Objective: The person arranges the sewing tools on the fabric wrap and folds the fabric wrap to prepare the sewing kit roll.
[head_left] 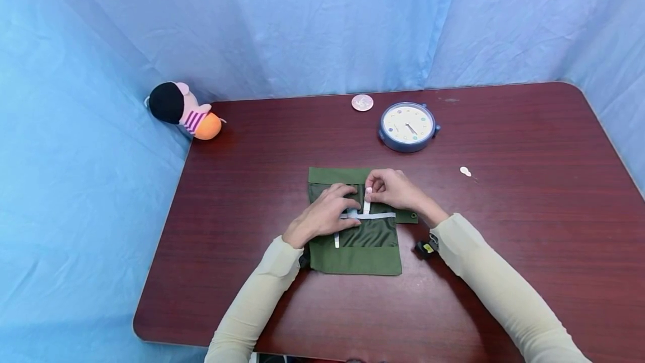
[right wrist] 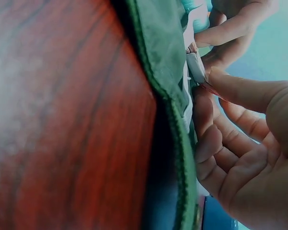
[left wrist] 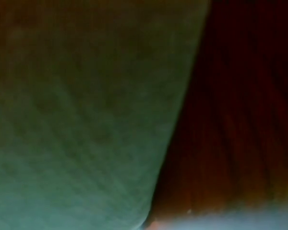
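Note:
A green fabric pouch (head_left: 353,262) lies unfolded on the table, with a white elastic band (head_left: 383,215) running across its middle. My right hand (head_left: 395,189) pinches a slim white strip (head_left: 367,203) with a pinkish top between thumb and fingers. The strip's lower end meets the band. On the pouch's left half rests my left hand (head_left: 327,212), fingers spread and lightly bent, thumb and fingertips at the band. A pale blue item (head_left: 353,213) shows between them. Below that hand, another narrow white piece (head_left: 336,240) sticks out. Cloth and tabletop fill the blurred left wrist view.
Behind the pouch stand a blue-rimmed clock (head_left: 407,126), lying face up, and a round pinkish disc (head_left: 362,102). A small white tag-like piece (head_left: 465,171) lies to the right. The plush toy (head_left: 186,112) sits at the back left corner, by the blue curtain (head_left: 302,27).

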### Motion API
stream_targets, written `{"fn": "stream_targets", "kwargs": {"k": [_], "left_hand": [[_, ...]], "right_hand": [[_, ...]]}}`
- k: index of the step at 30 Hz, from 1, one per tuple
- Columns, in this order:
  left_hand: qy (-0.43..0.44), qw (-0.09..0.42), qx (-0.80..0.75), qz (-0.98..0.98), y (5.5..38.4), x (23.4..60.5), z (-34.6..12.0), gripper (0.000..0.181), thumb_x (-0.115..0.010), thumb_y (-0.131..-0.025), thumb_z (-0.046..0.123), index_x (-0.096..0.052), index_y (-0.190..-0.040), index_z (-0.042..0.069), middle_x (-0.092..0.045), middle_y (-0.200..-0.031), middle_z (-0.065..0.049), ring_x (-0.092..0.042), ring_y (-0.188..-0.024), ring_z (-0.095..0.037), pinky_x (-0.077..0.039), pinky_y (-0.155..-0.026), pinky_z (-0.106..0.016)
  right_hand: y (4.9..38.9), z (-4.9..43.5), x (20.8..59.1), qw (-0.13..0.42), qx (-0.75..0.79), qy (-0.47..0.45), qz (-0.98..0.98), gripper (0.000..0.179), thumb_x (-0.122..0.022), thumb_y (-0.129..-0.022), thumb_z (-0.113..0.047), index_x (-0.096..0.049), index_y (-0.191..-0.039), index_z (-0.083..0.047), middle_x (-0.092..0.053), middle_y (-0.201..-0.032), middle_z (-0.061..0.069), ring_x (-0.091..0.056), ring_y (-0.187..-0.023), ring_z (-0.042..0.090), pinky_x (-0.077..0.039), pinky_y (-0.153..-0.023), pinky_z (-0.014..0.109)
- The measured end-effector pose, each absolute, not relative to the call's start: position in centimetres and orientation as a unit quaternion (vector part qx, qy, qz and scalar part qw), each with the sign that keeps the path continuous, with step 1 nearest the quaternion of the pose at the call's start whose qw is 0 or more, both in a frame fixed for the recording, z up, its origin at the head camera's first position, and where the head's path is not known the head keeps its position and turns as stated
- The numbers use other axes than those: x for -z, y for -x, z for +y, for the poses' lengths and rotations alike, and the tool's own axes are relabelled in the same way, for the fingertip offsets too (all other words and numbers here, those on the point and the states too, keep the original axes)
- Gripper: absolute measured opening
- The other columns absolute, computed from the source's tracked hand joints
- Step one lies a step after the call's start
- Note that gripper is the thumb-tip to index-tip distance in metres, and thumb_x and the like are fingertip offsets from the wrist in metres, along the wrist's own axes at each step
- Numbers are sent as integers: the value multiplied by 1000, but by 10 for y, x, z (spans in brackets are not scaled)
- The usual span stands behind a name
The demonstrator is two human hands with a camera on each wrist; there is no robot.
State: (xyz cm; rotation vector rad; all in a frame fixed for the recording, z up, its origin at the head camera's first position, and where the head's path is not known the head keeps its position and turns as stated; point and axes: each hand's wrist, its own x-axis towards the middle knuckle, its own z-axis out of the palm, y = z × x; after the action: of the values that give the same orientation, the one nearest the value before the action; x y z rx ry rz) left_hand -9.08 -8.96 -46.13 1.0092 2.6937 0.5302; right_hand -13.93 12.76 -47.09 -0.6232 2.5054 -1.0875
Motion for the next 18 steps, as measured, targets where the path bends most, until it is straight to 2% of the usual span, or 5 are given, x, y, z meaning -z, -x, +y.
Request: {"fn": "stream_targets", "kwargs": {"k": [15, 18], "left_hand": [[-346, 97, -183, 915, 90, 460, -88, 34, -76, -89, 36, -75, -115, 14, -59, -141, -12, -51, -134, -29, -44, -110, -48], [-353, 90, -183, 913, 90, 460, -86, 31, -75, -89, 35, -76, -112, 14, -60, -139, -12, -52, -132, -28, -45, -109, -47]], "right_hand": [[138, 124, 466, 201, 369, 231, 878, 5, -72, -90, -15, -70, -93, -12, -76, -81, 1, -67, -76, 8, -52, -76, 32], [137, 124, 465, 206, 368, 236, 876, 9, -74, -88, -12, -69, -95, -11, -76, -82, 2, -67, -76, 8, -53, -74, 29]]}}
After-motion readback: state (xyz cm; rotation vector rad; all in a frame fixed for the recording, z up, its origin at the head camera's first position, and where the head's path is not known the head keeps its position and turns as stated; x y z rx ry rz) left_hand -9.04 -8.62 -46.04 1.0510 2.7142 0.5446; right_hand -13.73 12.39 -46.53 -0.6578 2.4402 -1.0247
